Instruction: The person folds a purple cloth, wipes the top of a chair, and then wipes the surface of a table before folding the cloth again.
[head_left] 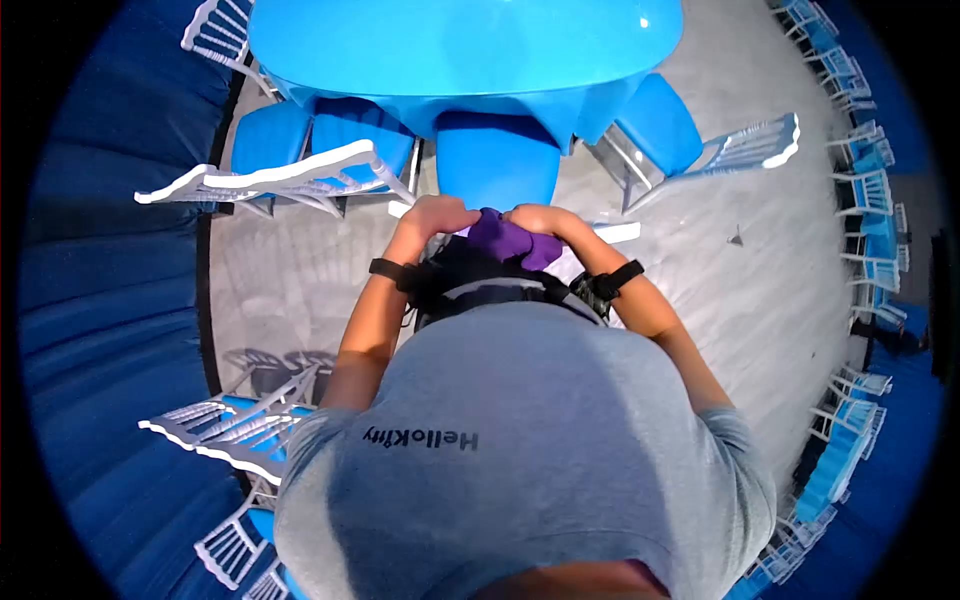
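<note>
My left hand (442, 214) is closed on the left end of a bunched purple cloth (505, 241), in front of my waist. My right hand (536, 217) grips the same cloth from the right, its fingers curled in. The cloth hangs in folds between both hands, against the dark things at my waist. Just beyond my hands stands a white chair with a blue seat (497, 165). The top rail of its back (618, 232) shows beside my right wrist. Each forearm carries a black strap.
Ahead stands a table with a glossy blue cover (460, 45). More white chairs with blue seats flank it, one at left (270, 180) and one at right (655, 125). Blue drapes (110, 300) line the left side. Rows of white chairs (870, 200) stand far right on the grey floor (740, 290).
</note>
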